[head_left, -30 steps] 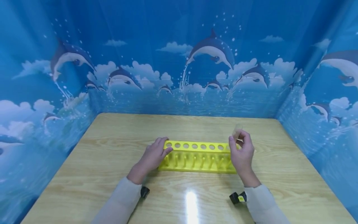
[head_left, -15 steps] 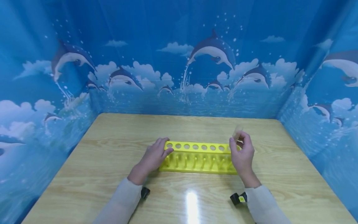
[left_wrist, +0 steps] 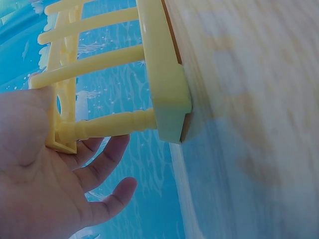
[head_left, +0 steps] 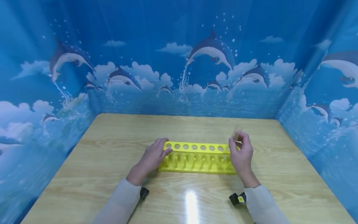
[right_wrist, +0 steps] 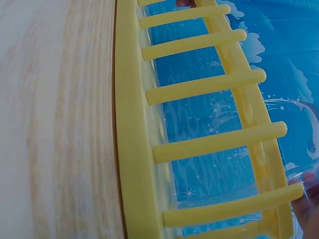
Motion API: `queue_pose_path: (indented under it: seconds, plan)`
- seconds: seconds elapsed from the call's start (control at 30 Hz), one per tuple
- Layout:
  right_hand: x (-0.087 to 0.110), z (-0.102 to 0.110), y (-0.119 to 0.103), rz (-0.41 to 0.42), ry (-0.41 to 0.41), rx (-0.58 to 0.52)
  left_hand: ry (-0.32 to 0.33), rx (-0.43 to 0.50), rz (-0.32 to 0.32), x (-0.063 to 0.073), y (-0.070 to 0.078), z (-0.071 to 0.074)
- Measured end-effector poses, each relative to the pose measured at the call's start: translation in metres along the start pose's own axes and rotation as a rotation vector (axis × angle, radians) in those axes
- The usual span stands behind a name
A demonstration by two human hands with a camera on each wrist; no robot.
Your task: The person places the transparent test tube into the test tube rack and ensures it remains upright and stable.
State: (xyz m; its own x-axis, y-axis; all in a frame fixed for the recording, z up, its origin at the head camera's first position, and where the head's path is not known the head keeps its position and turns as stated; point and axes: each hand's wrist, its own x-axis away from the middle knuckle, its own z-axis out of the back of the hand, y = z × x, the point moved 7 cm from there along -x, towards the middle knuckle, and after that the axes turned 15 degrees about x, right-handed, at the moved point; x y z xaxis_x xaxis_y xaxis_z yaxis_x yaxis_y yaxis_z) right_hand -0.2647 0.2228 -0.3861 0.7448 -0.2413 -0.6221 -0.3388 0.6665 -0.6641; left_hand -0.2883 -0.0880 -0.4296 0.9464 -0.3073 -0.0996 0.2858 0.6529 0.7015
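A yellow test tube rack (head_left: 198, 168) stands across the table, with a row of round holes in its top bar and upright pegs along its front. My left hand (head_left: 152, 157) grips the left end of the top bar, thumb in front and fingers behind. In the left wrist view that hand (left_wrist: 45, 169) wraps the corner beside the end post. At the right end, my right hand (head_left: 241, 152) pinches a clear test tube (head_left: 237, 130) whose top sticks up above the fingers. The tube's lower part is hard to make out at the last hole. Only fingertips (right_wrist: 309, 186) show in the right wrist view.
The wooden table (head_left: 126, 124) carries the rack near its middle. A blue curtain (head_left: 167, 46) printed with dolphins surrounds the back and sides. Black wrist cameras (head_left: 237, 198) sit at both cuffs, and a bright light reflection lies on the table in front.
Hardly anything differs. Both hands keep their places on the rack and the tube, with only a slight shift of the whole view.
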Motion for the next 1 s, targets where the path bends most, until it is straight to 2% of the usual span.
queue_pose_path:
  seconds: [0.17,0.33,0.53,0.8,1.0]
  plan:
    - [0.0018,-0.0003,0.0044,-0.026,-0.003,-0.003,0.007,-0.006,-0.01,-0.0011,0.0001,-0.0013]
    - [0.0063,-0.0019,0.0077,-0.053,-0.015,0.0,-0.014,-0.013,0.021,0.0028,-0.0037,-0.0048]
    - [0.0024,-0.0021,0.0061,-0.033,-0.018,0.002,0.012,0.003,0.002,0.0022,-0.0025,-0.0034]
    - [0.0038,-0.0039,0.0078,-0.06,-0.056,0.028,-0.003,0.022,0.013,0.0036,-0.0043,-0.005]
    - [0.0028,-0.0034,0.0072,-0.043,-0.04,0.028,0.001,0.026,0.011,0.0027,-0.0023,-0.0028]
